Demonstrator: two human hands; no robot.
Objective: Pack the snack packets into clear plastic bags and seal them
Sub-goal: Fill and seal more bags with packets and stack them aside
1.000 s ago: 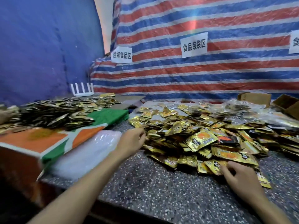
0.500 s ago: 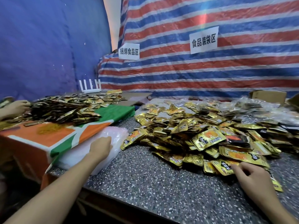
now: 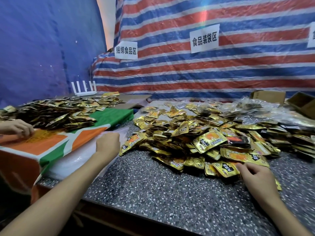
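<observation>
A big heap of gold snack packets (image 3: 196, 133) covers the speckled table (image 3: 153, 189). A stack of clear plastic bags (image 3: 73, 160) lies at the table's left edge, against the orange and green cloth. My left hand (image 3: 107, 143) rests on top of that stack with curled fingers and seems to pinch the edge of the top bag. My right hand (image 3: 254, 174) is at the heap's near edge, its fingers and thumb curled on a few packets (image 3: 225, 169) there.
Another person's hand (image 3: 17, 128) works on the orange and green cloth (image 3: 51, 143), beside a second packet heap (image 3: 56, 113). Filled clear bags (image 3: 252, 109) and cardboard boxes (image 3: 267, 96) sit at the back right. A white router (image 3: 83, 89) stands before the striped tarp.
My left hand left the packet heap and moved left onto the stack of clear bags. My right hand stayed at the heap's near edge.
</observation>
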